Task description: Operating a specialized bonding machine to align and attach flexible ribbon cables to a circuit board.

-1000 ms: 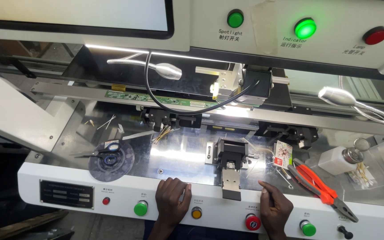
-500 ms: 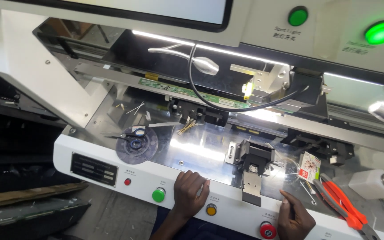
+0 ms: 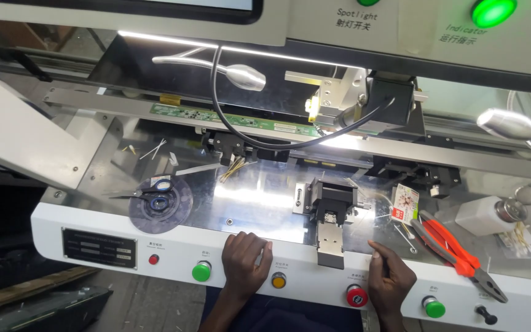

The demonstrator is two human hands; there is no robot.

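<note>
My left hand [image 3: 245, 261] and right hand [image 3: 390, 280] rest open, holding nothing, on the white panel [image 3: 173, 243] flanking the black clamp block [image 3: 332, 209], so I judge either could nudge the red button [image 3: 356, 296] below it

My left hand [image 3: 245, 263] hides part of the white panel [image 3: 173, 246]; my wrists run off the near edge. The far green lamp [image 3: 493, 10] is cut off above.
</note>
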